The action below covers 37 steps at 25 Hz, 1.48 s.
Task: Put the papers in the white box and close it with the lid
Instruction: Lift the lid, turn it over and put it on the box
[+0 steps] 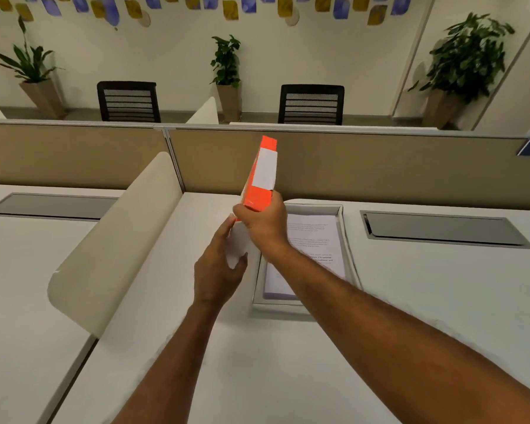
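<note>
Office desk, white top, beige partition behind. White box lies open on it; papers already inside. Lid, orange edge with white label, is held tilted on edge, above and just left of the box. Right hand clamps its lower end; left hand cups the white face below. Step judged: closing. Next: turn lid flat, align over rim, lower.

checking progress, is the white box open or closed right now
Open. The white box lies on the desk with the papers showing inside, while both hands hold the orange lid tilted up beside it.
</note>
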Tool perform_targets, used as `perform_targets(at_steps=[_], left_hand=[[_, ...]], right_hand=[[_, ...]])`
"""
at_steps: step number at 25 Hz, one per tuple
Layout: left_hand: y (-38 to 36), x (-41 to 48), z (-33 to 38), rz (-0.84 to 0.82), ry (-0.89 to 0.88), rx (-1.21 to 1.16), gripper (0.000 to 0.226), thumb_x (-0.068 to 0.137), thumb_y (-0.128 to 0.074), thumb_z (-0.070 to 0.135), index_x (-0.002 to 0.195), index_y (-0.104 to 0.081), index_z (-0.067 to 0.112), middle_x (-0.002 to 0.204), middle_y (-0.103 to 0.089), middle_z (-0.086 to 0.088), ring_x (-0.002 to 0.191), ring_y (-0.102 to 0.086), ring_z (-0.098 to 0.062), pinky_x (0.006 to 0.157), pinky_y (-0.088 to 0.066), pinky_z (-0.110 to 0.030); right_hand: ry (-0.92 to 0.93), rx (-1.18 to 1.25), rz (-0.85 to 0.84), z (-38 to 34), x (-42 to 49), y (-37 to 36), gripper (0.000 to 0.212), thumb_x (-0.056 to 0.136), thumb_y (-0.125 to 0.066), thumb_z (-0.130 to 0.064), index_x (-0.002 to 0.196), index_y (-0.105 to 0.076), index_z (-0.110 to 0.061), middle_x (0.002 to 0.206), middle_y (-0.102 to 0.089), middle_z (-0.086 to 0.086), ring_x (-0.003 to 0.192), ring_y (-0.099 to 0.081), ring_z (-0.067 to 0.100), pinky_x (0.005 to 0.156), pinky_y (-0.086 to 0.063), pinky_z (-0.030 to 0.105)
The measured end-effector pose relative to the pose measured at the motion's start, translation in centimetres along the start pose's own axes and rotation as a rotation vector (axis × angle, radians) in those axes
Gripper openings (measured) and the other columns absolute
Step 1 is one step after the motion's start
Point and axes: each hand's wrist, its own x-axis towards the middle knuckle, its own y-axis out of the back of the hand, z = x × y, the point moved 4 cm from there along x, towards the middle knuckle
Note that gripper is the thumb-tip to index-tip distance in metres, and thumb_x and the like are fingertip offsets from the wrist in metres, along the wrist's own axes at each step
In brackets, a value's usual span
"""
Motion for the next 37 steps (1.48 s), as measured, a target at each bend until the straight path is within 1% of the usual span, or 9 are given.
perform_targets(at_steps=[3, 7, 10, 13, 17, 20, 25, 31, 37], left_hand=[[-0.3, 0.7, -0.9, -0.188, -0.059, -0.068, 0.087, 0.073, -0.075, 0.057, 0.145, -0.035, 0.029, 0.153, -0.039, 0.006, 0.128, -0.043, -0.005, 0.092, -0.043, -0.02], [0.7, 0.4, -5.5, -0.206, 0.415, -0.335, 0.084, 0.071, -0.044, 0.084, 0.131, -0.053, 0.026, 0.13, -0.048, 0.016, 0.117, -0.045, -0.005, 0.096, -0.038, -0.032], [-0.3, -0.7, -7.3, -0.116, 0.858, -0.802, 0.053, 0.094, -0.044, 0.056, 0.131, -0.053, 0.02, 0.107, -0.06, 0.006, 0.101, -0.06, -0.016, 0.084, -0.049, -0.034], [-2.1, -0.8, -5.6, -0.144, 0.98, -1.125, 0.031, 0.098, -0.051, 0.033, 0.126, -0.054, 0.021, 0.11, -0.065, -0.008, 0.098, -0.067, -0.027, 0.067, -0.063, -0.034], [-3.7, 1.1, -3.3, -0.156, 0.916, -1.097, 0.024, 0.098, -0.051, 0.028, 0.122, -0.053, 0.025, 0.11, -0.065, -0.006, 0.098, -0.067, -0.029, 0.065, -0.061, -0.032], [-4.8, 2.3, -2.1, -0.259, 0.786, -1.001, 0.026, 0.1, -0.048, 0.028, 0.126, -0.052, 0.026, 0.117, -0.065, -0.006, 0.103, -0.067, -0.03, 0.077, -0.06, -0.039], [-7.2, 2.9, -0.6, -0.387, 0.67, -0.843, 0.038, 0.102, -0.043, 0.026, 0.139, -0.046, 0.018, 0.127, -0.062, -0.01, 0.111, -0.064, -0.033, 0.094, -0.054, -0.052], [-9.3, 1.7, -1.2, -0.451, 0.652, -0.774, 0.036, 0.102, -0.043, 0.029, 0.136, -0.046, 0.022, 0.128, -0.061, -0.007, 0.111, -0.063, -0.032, 0.095, -0.053, -0.053], [-9.9, -0.8, -2.5, -0.471, 0.604, -0.642, 0.037, 0.101, -0.044, 0.03, 0.138, -0.042, 0.024, 0.126, -0.057, -0.002, 0.106, -0.063, -0.023, 0.076, -0.056, -0.028]], right_hand=[[-0.027, 0.158, 0.064, 0.2, 0.4, 3.0, 0.054, 0.079, -0.076, -0.027, 0.124, -0.046, -0.021, 0.111, -0.057, -0.003, 0.098, -0.06, 0.018, 0.073, -0.053, 0.025], [-0.088, 0.298, 0.106, 0.5, 1.3, 6.4, 0.056, 0.08, -0.075, -0.024, 0.129, -0.048, -0.019, 0.119, -0.062, 0.005, 0.1, -0.066, 0.025, 0.076, -0.06, 0.035], [-0.128, 0.412, 0.129, 1.4, 1.5, 8.3, 0.053, 0.081, -0.074, -0.021, 0.128, -0.051, -0.018, 0.119, -0.064, 0.008, 0.101, -0.067, 0.029, 0.081, -0.061, 0.043], [-0.158, 0.477, 0.122, 2.4, 1.9, 10.2, 0.046, 0.082, -0.072, -0.02, 0.124, -0.055, -0.017, 0.11, -0.067, 0.007, 0.094, -0.069, 0.027, 0.074, -0.062, 0.04], [-0.327, 0.495, 0.126, 3.9, 2.4, 13.9, 0.058, 0.08, -0.075, -0.022, 0.131, -0.051, -0.008, 0.107, -0.066, 0.011, 0.082, -0.068, 0.021, 0.058, -0.06, 0.032], [-0.364, 0.287, 0.126, 6.2, 2.2, 17.0, 0.075, 0.085, -0.068, -0.032, 0.147, -0.026, -0.025, 0.125, -0.057, 0.009, 0.092, -0.065, 0.02, 0.075, -0.06, 0.038], [-0.233, 0.144, 0.122, 9.3, 0.8, 20.1, 0.024, 0.097, -0.051, -0.035, 0.12, -0.049, -0.04, 0.104, -0.067, -0.009, 0.079, -0.073, 0.014, 0.059, -0.057, 0.021], [-0.228, 0.098, 0.119, 11.6, 0.2, 21.5, 0.025, 0.099, -0.048, -0.029, 0.124, -0.046, -0.035, 0.104, -0.063, -0.012, 0.089, -0.066, 0.013, 0.054, -0.055, 0.014], [-0.296, -0.009, 0.063, 15.6, -0.8, 21.9, 0.039, 0.098, -0.051, -0.027, 0.136, -0.046, -0.023, 0.124, -0.061, 0.002, 0.103, -0.065, 0.021, 0.082, -0.059, 0.032]])
